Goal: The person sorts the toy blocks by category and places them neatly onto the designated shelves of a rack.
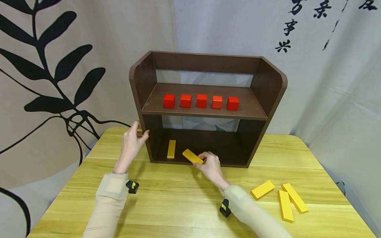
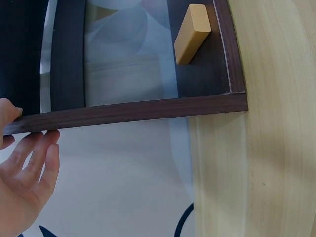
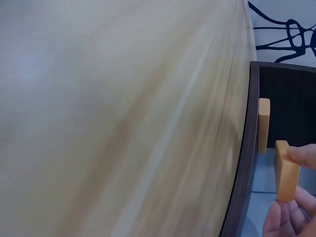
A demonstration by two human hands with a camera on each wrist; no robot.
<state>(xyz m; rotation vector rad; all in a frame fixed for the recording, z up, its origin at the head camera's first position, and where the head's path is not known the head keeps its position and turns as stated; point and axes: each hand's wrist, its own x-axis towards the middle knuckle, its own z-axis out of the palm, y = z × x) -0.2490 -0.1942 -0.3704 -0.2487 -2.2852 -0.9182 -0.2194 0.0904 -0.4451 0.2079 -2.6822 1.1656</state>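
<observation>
A dark brown two-tier shelf (image 1: 205, 61) stands on the table. My left hand (image 1: 132, 143) holds its left side panel (image 2: 138, 109), thumb on the inner side and fingers against the outer face. With my right hand (image 1: 211, 168) I pinch a yellow block (image 1: 191, 156) by one end, tilted, at the front of the lower tier. In the right wrist view, the thumb lies on one face of this block (image 3: 286, 173) and the fingers are under its other end. Left of it, another yellow block (image 1: 171, 149) stands upright on the lower tier.
Several red cubes (image 1: 201, 101) sit in a row on the upper tier. Three more yellow blocks (image 1: 285, 205) lie on the wooden table (image 1: 166, 205), to the right of my right forearm. Behind the shelf hangs a pale curtain (image 1: 333, 86) with dark lettering.
</observation>
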